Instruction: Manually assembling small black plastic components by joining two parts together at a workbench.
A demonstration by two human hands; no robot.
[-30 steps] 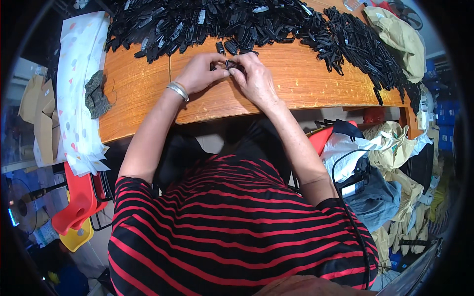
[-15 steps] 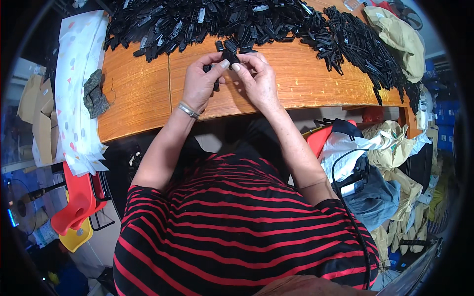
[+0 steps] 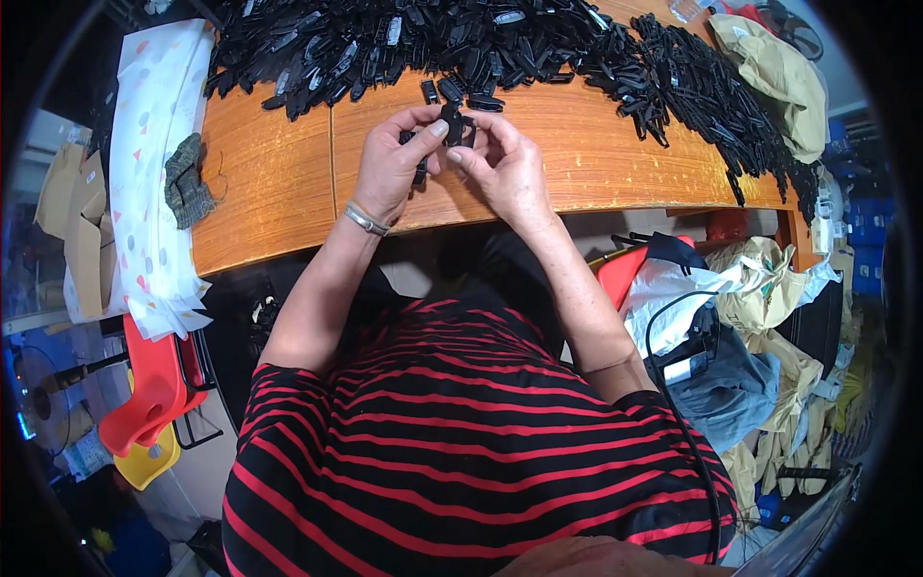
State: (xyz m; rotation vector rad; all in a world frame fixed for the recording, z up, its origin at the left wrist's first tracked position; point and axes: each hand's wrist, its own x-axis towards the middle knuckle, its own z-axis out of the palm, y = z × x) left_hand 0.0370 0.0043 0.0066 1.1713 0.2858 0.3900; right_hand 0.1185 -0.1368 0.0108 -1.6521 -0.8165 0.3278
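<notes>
My left hand (image 3: 392, 162) and my right hand (image 3: 510, 171) meet above the wooden table (image 3: 271, 183). Between their fingertips is a small black plastic part (image 3: 453, 125), which both hands pinch; its exact kind is too small to tell. A second black piece (image 3: 420, 171) shows under the left fingers, tucked in that palm. Just beyond the fingertips, a few loose black pieces (image 3: 486, 101) lie on the wood. Behind them spreads a big heap of similar black plastic parts (image 3: 385, 48).
More long black parts (image 3: 707, 101) pile up at the right. A dark knitted cloth (image 3: 187, 183) and a patterned white sheet (image 3: 159, 115) lie at the left. Beside the table stand a red chair (image 3: 154, 385), paper bags (image 3: 764, 279) and an open cardboard box (image 3: 87, 231).
My right fingers have shifted slightly right and now grip the black part at its side. The part has turned, and the loose pieces beyond it show more fully.
</notes>
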